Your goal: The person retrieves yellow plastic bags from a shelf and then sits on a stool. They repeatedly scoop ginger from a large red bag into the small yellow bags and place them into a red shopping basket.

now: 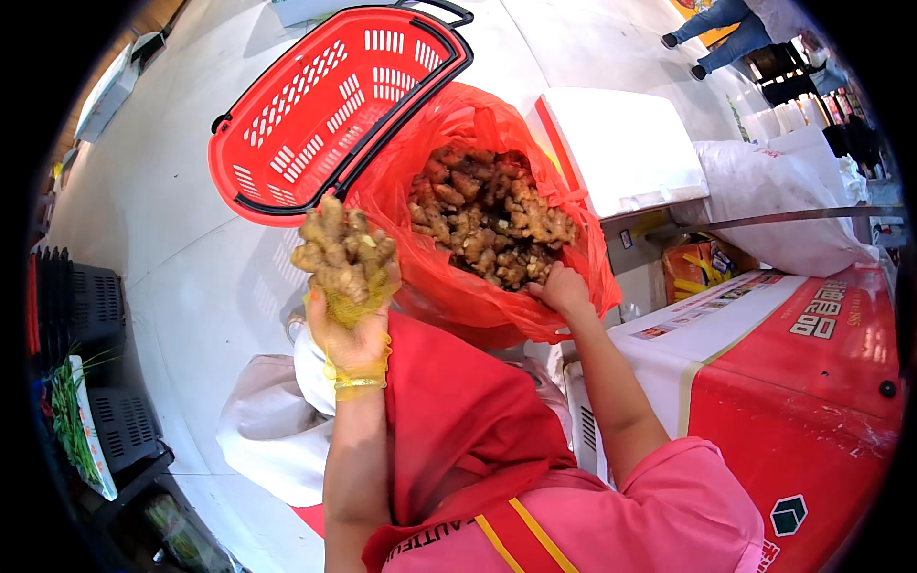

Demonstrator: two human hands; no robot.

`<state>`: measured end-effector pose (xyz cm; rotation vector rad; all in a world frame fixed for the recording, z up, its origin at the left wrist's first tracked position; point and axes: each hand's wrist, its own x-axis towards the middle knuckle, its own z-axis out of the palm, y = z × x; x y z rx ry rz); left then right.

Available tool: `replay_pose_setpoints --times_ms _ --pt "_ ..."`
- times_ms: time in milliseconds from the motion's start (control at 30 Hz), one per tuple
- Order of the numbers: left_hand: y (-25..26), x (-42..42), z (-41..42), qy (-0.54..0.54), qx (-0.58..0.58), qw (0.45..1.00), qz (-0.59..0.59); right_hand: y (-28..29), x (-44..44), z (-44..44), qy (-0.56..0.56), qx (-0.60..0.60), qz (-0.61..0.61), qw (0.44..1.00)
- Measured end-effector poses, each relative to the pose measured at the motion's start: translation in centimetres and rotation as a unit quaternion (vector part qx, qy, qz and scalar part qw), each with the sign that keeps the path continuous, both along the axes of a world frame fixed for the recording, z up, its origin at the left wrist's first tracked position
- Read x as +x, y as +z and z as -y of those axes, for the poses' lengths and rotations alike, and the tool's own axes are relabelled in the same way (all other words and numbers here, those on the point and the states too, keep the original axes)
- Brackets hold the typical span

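Observation:
My left hand, palm up, holds a knobbly cluster of ginger root whose lower part sits in a yellow mesh net. Strands of the yellow net loop around that wrist. In front of me stands a red plastic bag, its mouth spread wide around a heap of ginger. My right hand reaches inside the bag's near right rim and touches the ginger. Its fingertips are partly hidden among the roots, so its grip is unclear.
A red shopping basket with a black handle stands beyond the bag. To the right are a white foam box, a white sack and a red printed counter. Black crates line the left. A person is at far right.

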<state>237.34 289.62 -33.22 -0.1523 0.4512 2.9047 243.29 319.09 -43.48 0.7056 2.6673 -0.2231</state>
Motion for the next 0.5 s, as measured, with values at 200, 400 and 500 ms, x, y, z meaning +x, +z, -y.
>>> replay_pose_setpoints --times_ms 200,400,500 --pt "-0.2 0.7 0.1 -0.004 -0.052 0.999 0.005 3.5 -0.7 -2.7 -0.029 -0.088 0.032 0.995" --pt "-0.8 0.8 -0.4 -0.015 -0.057 0.998 0.017 6.4 -1.4 -3.9 -0.114 -0.215 -0.062 0.968" --pt "-0.9 0.7 -0.2 -0.027 -0.051 0.998 0.000 10.0 -3.3 -1.9 -0.164 -0.339 -0.107 0.920"
